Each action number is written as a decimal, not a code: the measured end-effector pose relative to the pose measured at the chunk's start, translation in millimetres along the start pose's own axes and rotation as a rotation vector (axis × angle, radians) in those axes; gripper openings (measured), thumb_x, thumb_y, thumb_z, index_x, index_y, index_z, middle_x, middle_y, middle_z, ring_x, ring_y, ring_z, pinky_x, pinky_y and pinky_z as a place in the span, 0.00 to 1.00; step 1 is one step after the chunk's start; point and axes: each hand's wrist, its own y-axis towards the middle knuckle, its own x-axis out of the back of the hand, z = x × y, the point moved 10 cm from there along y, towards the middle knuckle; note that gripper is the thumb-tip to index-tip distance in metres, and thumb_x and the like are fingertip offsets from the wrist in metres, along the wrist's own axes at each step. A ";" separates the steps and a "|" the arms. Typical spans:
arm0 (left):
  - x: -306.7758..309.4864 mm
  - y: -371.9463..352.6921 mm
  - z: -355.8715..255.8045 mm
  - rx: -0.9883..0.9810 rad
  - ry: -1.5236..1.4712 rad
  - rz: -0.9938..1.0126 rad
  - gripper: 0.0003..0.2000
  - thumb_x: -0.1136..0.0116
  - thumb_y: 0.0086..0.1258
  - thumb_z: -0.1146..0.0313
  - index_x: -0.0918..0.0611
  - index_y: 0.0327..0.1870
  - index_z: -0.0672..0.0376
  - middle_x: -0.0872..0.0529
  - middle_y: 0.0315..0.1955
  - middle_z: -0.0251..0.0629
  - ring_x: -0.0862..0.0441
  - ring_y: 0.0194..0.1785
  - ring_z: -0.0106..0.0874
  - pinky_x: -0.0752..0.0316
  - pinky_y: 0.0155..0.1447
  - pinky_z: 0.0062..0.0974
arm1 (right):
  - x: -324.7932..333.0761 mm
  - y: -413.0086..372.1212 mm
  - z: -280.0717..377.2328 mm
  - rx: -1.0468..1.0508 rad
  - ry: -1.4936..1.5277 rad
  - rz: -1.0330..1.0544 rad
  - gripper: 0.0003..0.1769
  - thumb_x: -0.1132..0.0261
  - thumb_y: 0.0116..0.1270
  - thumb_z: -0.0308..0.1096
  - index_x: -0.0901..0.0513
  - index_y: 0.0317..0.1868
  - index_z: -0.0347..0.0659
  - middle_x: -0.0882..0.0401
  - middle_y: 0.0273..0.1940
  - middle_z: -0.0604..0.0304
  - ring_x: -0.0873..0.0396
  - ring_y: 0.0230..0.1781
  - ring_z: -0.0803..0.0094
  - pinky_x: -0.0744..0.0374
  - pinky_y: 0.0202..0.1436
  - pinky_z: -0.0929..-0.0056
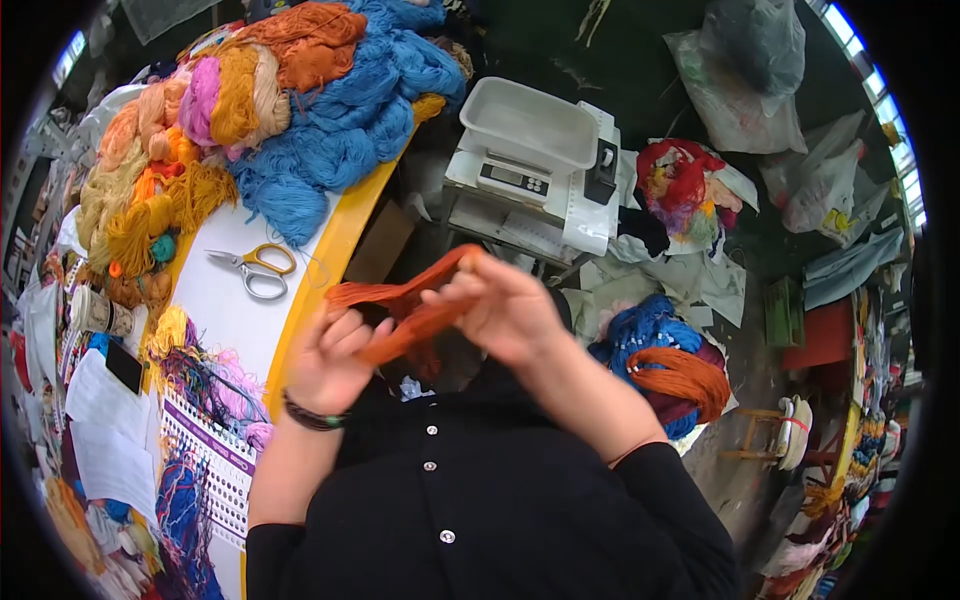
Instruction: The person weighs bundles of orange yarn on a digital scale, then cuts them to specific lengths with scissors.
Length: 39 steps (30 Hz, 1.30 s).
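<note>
An orange yarn skein (400, 300) is stretched between both hands in the middle of the view. My left hand (335, 360), with a dark bead bracelet at the wrist, grips its lower part. My right hand (505, 305) pinches the upper end, fingers closed over the strands. Below the hands lies my black buttoned garment (470, 500).
A white, yellow-edged table (335, 250) at left carries a heap of blue, orange, pink and yellow yarn (290, 110) and yellow-handled scissors (255, 265). A white scale with a tray (530, 140) stands ahead. Blue and orange skeins (670, 365) lie on the floor at right.
</note>
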 end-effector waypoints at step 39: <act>-66.0 23.5 -51.0 -0.070 0.400 -0.070 0.10 0.60 0.78 0.59 0.28 0.39 0.53 0.41 0.16 0.18 0.47 0.15 0.13 0.51 0.18 0.13 | -124.4 -248.4 381.3 1.164 -1.456 -0.525 0.10 0.44 0.73 0.35 0.21 0.45 0.38 0.39 0.23 0.78 0.48 0.19 0.90 0.51 0.21 0.84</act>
